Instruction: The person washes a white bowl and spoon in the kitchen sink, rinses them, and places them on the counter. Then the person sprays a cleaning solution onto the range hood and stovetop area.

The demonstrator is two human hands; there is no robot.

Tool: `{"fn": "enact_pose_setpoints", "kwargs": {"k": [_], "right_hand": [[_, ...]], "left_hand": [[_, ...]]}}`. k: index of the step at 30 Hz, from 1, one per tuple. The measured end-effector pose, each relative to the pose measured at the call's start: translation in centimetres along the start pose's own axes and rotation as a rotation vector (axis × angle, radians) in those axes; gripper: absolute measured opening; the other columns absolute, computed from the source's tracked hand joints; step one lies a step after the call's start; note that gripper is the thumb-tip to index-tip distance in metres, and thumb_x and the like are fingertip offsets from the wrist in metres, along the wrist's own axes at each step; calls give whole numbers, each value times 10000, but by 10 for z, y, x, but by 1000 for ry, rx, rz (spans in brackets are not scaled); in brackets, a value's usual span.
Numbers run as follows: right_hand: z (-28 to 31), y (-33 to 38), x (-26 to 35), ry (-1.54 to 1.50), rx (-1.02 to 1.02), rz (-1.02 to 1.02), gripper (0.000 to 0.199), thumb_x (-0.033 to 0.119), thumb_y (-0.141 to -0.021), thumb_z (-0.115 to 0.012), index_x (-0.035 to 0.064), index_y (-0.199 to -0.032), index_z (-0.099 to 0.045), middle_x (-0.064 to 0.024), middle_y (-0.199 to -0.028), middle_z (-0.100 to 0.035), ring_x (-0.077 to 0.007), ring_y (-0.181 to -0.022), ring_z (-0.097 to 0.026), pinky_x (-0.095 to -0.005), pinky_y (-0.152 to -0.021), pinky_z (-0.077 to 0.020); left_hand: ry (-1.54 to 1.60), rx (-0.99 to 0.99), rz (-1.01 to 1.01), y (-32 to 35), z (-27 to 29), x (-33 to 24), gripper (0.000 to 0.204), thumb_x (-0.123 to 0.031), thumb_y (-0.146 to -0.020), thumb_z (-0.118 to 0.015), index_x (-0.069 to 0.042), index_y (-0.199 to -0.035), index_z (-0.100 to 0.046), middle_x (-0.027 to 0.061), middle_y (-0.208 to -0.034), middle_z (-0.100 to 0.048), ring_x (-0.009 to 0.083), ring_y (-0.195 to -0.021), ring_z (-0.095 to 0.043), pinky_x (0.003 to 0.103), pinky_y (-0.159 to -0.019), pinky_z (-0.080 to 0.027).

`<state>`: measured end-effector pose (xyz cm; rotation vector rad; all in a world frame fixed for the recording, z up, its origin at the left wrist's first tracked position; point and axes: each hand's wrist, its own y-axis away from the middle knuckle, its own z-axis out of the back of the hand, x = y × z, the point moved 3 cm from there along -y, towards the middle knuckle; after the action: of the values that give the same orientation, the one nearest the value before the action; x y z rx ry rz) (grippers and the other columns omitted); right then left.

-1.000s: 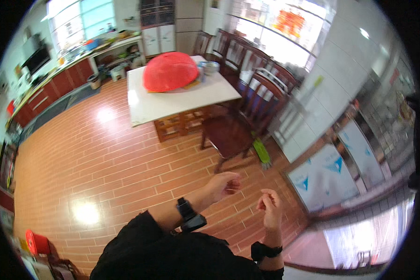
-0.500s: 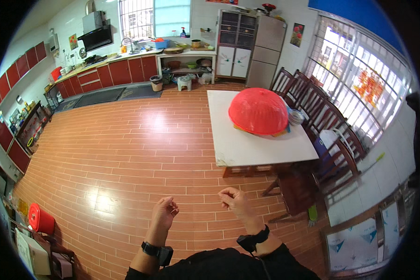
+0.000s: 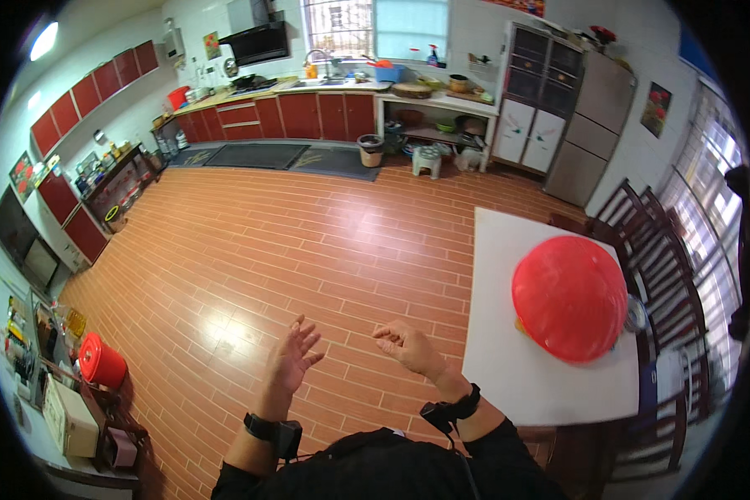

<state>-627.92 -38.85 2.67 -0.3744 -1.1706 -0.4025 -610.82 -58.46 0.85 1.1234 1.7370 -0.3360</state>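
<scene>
Head view shows my left hand (image 3: 293, 360) with fingers spread and my right hand (image 3: 407, 344) loosely curled, both empty above the floor (image 3: 250, 250). Nearest, on the white bench (image 3: 508, 367), sits a red dome cover (image 3: 569, 297); likely light and stiff, best gripped at its rim.

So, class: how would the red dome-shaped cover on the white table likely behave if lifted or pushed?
The red dome cover looks thin and hollow, so probably light for its size. Sitting rim-down on the white table, it would likely slide, not roll. Its smooth curve may be slippery to grip.
</scene>
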Motion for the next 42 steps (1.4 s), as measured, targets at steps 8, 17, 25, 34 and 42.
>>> {"fn": "enact_pose_setpoints", "kwargs": {"k": [8, 17, 25, 34, 42], "right_hand": [[38, -243, -46, 149, 135, 176, 261, 240, -884, -639, 71, -1081, -658, -138, -1269, -545, -281, -1106, -572, -383, -905, -474], [223, -460, -86, 43, -174, -27, 221, 130, -885, -609, 10, -1065, -651, -82, -957, -674, -142, -874, -636, -269, -751, -505], [387, -610, -186, 40, -229, -305, 220, 72, -904, -554, -45, -1076, -629, -94, -946, -671, -154, -862, -641, -264, -757, -524], [554, -948, -198, 289, -165, -24, 196, 107, -887, -602, -19, -1034, -632, -37, -916, -648, -102, -836, -572, -251, -742, -470], [667, -1189, -251, 7, -284, 34, 184, 107, -916, -572, -23, -1022, -647, -53, -860, -673, -93, -742, -619, -220, -677, -496]], "left_hand": [[32, -137, 58, -217, 35, -53, 702, -463, -913, -514, -182, -1493, -235, 205, -1555, -96, 349, -1445, -10, 614, -1094, -106], [-33, 176, 79, -542, -22, -153, 547, -407, -909, -538, -188, -1398, -425, 41, -1478, -341, 225, -1362, -275, 478, -1030, -290], [-80, 340, 256, -810, -114, -169, 552, -389, -884, -591, -183, -1377, -449, -14, -1492, -323, 237, -1394, -216, 464, -1028, -304], [91, 205, 81, -1094, -140, -257, 535, -346, -928, -521, -122, -1400, -407, 68, -1433, -428, 228, -1310, -400, 476, -984, -426], [277, 105, 171, -1342, -152, -303, 458, -303, -904, -582, -59, -1281, -495, 153, -1253, -549, 274, -1118, -556, 444, -900, -495]]}}
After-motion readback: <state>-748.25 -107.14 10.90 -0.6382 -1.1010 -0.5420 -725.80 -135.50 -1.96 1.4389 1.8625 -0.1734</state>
